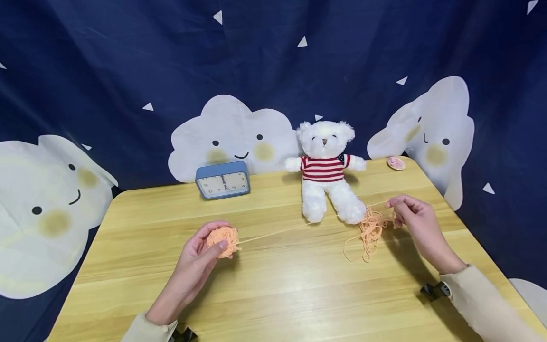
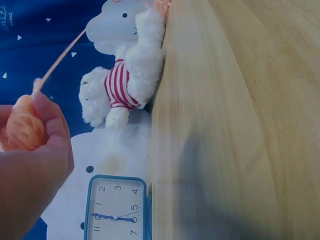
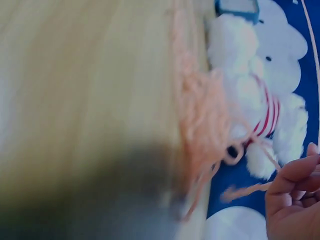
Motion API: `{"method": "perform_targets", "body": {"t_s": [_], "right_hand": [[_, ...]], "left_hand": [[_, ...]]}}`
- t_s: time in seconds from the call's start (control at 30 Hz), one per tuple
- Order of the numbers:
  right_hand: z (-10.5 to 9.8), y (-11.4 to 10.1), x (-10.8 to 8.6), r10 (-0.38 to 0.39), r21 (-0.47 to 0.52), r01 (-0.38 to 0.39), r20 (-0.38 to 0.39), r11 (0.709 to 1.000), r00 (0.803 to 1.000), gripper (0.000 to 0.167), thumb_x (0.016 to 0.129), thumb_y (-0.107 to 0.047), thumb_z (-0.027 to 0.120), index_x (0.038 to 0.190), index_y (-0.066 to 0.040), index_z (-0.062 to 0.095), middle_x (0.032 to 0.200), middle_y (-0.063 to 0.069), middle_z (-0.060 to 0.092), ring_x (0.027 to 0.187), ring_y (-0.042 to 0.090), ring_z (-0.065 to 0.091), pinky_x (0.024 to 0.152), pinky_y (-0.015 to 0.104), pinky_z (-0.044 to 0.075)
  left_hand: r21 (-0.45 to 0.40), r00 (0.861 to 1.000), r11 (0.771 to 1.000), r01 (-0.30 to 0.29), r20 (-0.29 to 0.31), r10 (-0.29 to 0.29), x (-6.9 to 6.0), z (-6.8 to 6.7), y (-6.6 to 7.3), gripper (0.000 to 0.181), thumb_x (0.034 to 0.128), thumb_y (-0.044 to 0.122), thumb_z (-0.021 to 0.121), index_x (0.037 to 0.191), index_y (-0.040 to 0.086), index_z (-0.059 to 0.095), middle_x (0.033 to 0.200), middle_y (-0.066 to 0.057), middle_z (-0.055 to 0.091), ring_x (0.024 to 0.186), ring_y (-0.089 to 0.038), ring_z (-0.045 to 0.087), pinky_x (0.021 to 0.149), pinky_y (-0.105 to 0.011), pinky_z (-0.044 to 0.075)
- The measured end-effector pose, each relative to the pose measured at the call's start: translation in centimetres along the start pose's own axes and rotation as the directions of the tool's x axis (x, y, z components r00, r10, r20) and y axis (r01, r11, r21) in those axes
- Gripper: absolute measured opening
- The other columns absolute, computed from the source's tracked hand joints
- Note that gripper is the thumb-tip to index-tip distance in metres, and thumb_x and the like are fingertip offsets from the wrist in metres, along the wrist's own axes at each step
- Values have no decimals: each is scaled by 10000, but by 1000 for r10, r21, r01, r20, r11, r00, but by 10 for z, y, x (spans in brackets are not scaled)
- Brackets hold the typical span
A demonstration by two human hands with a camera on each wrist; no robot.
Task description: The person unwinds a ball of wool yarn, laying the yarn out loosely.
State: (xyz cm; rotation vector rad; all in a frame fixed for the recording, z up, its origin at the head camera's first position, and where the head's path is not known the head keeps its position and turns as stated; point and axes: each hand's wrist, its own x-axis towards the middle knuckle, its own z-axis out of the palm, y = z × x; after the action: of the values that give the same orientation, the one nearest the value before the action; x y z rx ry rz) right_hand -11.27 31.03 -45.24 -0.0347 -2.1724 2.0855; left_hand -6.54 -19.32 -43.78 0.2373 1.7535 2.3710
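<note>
My left hand point(image 1: 198, 263) grips a small ball of peach yarn point(image 1: 223, 241), its thumb across the front. A strand point(image 1: 273, 233) runs from the ball rightward toward the teddy bear's feet. On the right, my right hand point(image 1: 416, 225) pinches yarn between thumb and curled fingers, just above the table. Beside it a loose tangle of the same yarn point(image 1: 371, 232) lies on the wood against the bear's foot. In the right wrist view the tangle point(image 3: 205, 120) looks blurred, and a short strand point(image 3: 247, 191) sticks out from the fingers.
A white teddy bear point(image 1: 323, 168) in a striped shirt sits at the back of the wooden table point(image 1: 282, 294). Left of it stands a blue clock point(image 1: 223, 180). A small pink round object point(image 1: 396, 163) lies at the back right corner. Behind hangs a dark blue curtain point(image 1: 256, 57).
</note>
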Motion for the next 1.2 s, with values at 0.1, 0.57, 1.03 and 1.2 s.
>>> {"method": "perform_targets", "body": {"t_s": [0.1,0.57,1.03,1.2], "right_hand": [[-12,5,3,48,-121,-50,-15,991,999,229,1121,-113,613,1016,15,772,763,-20,620,647,133,511,582,229,518],[-22,14,12,180,-572,-70,138,817,974,340,1143,-206,549,1182,86,718,935,57,703,760,150,606,633,277,528],[94,-14,-21,-160,-384,261,276,886,948,218,1087,-113,673,1292,-62,726,1082,98,673,756,218,607,609,288,554],[152,-15,-27,-48,-215,219,599,952,799,345,1113,-166,623,1444,-74,652,1019,133,718,792,325,660,674,281,580]], "left_hand": [[21,1000,1000,-17,-17,18,-1,0,1,439,1057,-88,613,1481,-93,497,1401,-149,600,1211,-166,647,1027,-296,584],[-33,996,998,-48,-71,45,2,3,-1,413,1127,-46,505,1526,-12,403,1448,-234,600,1311,-316,669,1038,-513,578],[-105,999,993,-46,-10,45,9,20,1,408,1160,34,426,1567,22,397,1349,-185,531,1016,-247,690,765,-271,603],[-202,999,979,-35,4,36,13,30,1,438,1160,37,428,1577,-48,326,1344,-175,497,1037,-240,649,829,-266,599]]}}
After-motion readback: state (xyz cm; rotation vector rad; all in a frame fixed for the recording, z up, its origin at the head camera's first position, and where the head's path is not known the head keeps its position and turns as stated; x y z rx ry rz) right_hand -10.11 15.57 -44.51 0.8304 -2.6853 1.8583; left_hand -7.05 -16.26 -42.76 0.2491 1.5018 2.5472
